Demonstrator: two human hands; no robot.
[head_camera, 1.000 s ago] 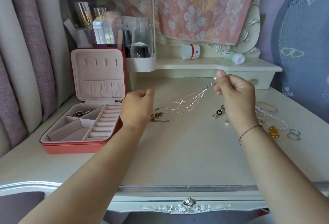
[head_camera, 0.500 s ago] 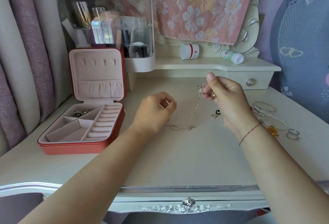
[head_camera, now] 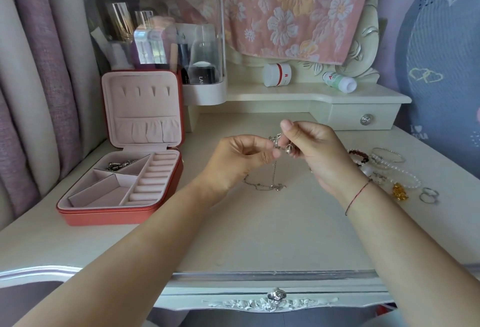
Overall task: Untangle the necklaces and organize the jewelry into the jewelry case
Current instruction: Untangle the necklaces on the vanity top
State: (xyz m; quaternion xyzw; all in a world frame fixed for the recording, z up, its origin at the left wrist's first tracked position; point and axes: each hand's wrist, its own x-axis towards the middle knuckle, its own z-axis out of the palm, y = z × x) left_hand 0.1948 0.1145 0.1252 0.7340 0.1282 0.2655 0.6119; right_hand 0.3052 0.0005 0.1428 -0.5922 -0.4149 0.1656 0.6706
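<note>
A thin silver necklace [head_camera: 274, 170] hangs from both my hands above the middle of the dressing table, and its lower loop lies on the tabletop. My right hand [head_camera: 311, 152] pinches the upper end with its small pendant. My left hand [head_camera: 239, 157] meets it from the left and pinches the chain just below. The red jewelry case [head_camera: 122, 212] stands open at the left, with a pink lining, ring rolls and a few silver pieces [head_camera: 120, 165] in its back compartment.
Right of my hands lie beaded bracelets [head_camera: 359, 156], a silver bangle [head_camera: 388, 155], a pearl strand [head_camera: 405, 177], a gold charm [head_camera: 400, 191] and silver rings [head_camera: 430, 195]. A clear cosmetics box [head_camera: 158, 41] stands behind the case. Two small bottles [head_camera: 277, 74] lie on the shelf.
The stretched necklace has gone slack and dropped onto the table. My left hand moved right and up to meet my right hand, which came down slightly toward the middle.
</note>
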